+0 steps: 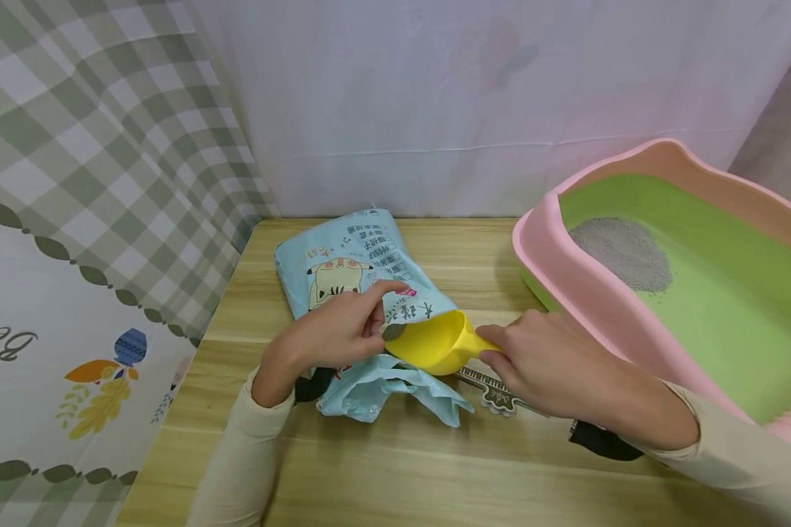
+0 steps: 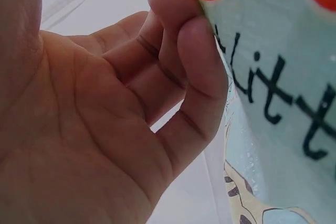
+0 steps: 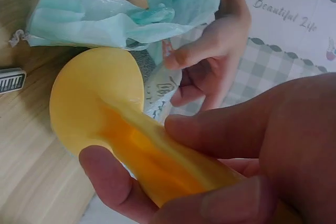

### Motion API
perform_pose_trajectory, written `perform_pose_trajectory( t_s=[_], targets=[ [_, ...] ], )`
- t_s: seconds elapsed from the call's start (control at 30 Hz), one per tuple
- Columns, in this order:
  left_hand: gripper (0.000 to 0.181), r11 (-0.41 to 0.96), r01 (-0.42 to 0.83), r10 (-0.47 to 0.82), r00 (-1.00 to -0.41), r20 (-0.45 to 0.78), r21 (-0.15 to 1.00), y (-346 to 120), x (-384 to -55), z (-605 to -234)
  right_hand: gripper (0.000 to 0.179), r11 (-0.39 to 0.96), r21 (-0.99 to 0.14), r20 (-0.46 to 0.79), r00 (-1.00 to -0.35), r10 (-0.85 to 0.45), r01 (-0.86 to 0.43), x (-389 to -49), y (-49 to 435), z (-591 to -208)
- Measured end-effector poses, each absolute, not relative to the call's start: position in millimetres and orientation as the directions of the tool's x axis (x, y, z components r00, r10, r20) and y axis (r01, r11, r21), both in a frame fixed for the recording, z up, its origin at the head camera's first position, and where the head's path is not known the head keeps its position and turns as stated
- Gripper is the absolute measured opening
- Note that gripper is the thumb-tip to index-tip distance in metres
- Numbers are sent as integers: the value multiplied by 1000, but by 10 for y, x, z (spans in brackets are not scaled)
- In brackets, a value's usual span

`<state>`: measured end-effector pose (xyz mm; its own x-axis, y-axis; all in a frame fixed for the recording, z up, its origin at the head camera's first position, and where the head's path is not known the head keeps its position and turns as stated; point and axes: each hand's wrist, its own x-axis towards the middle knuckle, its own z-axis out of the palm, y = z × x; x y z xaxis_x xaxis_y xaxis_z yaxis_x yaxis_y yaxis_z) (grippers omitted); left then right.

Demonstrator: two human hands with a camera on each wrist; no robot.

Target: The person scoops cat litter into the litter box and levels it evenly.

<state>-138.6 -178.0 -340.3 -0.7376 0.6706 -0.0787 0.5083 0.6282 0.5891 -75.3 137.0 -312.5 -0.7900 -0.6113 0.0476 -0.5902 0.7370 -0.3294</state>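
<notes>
A light blue printed plastic bag [image 1: 369,241] lies on the table, its mouth open toward me. My left hand [image 1: 329,329] pinches the upper edge of the mouth; in the left wrist view curled fingers [image 2: 197,72] press against the bag's printed film. Around the handle of a yellow scoop [image 1: 435,344] my right hand [image 1: 554,366] keeps its grip. The scoop's bowl is partly inside the bag's mouth, beside some grey granules [image 1: 393,331]. Seen from the right wrist, thumb and fingers close on the scoop's handle [image 3: 157,161], with the crumpled lower flap [image 3: 105,17] beyond the bowl.
To the right stands a litter box [image 1: 547,241] with a pink rim and green base, holding a heap of grey litter [image 1: 622,252]. A flat metal piece with an ornate tag [image 1: 497,399] lies under the scoop. Checked cloth [image 1: 138,124] hangs at left, pale curtain behind.
</notes>
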Motion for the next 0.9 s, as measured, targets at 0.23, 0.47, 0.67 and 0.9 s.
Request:
perform_pose_trajectory(
  t_s=[0.23, 0.47, 0.67, 0.9],
  targets=[
    [72, 629, 497, 654, -754, -60, 599, -1811, -1385, -3423, 20, 698, -387, 90, -778, -621, -602, -787, 1323, -3217],
    [70, 610, 494, 661, -748, -55, 619, -1799, -1388, -3410, 15, 674, -405, 125, -768, -629, -618, -816, 1297, -3310],
    [69, 583, 523, 678, -735, -18, 622, -1814, -1387, -3437, 13, 672, -417, 164, -778, -607, -612, -813, 1267, -3455],
    [67, 548, 566, 701, -713, 31, 616, -1837, -1401, -3457, 32, 655, -454, 216, -788, -577, -604, -803, 1218, -3611]
  ],
)
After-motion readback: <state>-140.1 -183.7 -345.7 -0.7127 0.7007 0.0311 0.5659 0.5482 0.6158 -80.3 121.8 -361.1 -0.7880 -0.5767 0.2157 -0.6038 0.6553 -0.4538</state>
